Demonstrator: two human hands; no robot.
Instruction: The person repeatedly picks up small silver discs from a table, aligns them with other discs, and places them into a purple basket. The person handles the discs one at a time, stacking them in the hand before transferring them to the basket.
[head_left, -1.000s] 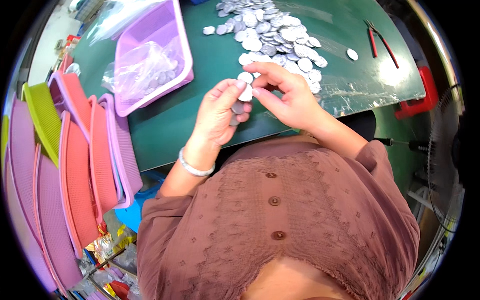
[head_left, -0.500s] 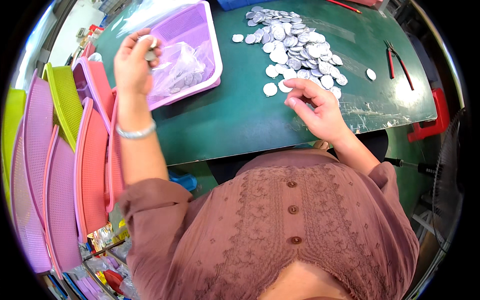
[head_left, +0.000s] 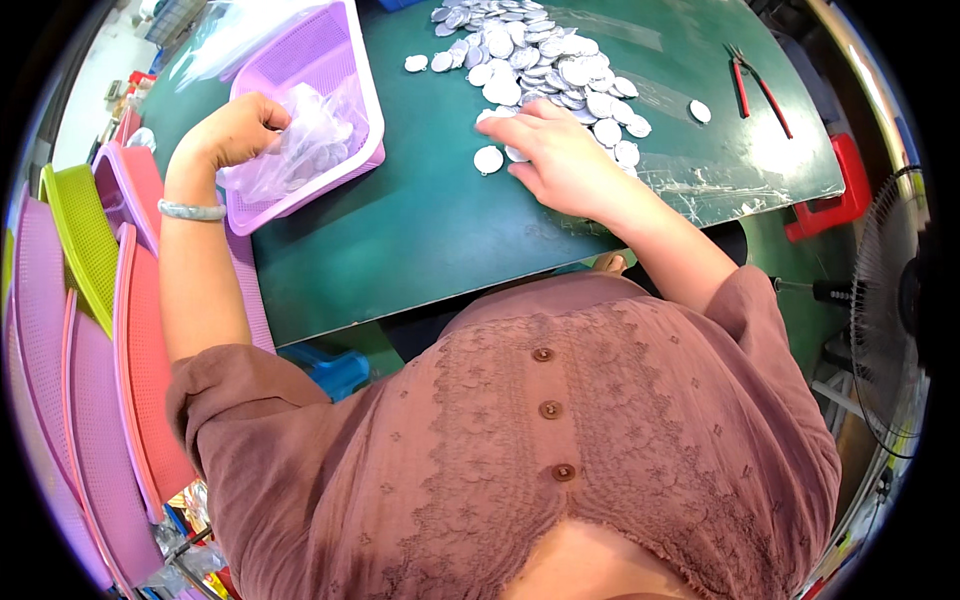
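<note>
A purple mesh basket (head_left: 368,95) with a white rim stands at the left of the table, and a clear plastic bag (head_left: 325,125) with silvery discs at its bottom lies in it. Over the basket's left side, my left hand (head_left: 235,130) has its fingers curled closed at the bag's edge; no disc shows in it. A heap of flat round metal discs with small loops (head_left: 540,55) covers the table's middle. My right hand (head_left: 560,160) lies palm down over the heap's near edge, fingers apart, partly covering a few discs. One loose disc (head_left: 488,160) sits beside its fingertips.
Red-handled pliers (head_left: 752,90) and a single disc (head_left: 700,111) lie on the green table (head_left: 420,230) at the right. Stacked purple, pink and green baskets (head_left: 85,240) crowd the left. A fan (head_left: 885,310) stands at the right, near a red stool (head_left: 835,190).
My left hand, which held discs above the basket, has turned down to the bag, and those discs are out of sight. My right hand has reached onto the discs. The view has shifted right.
</note>
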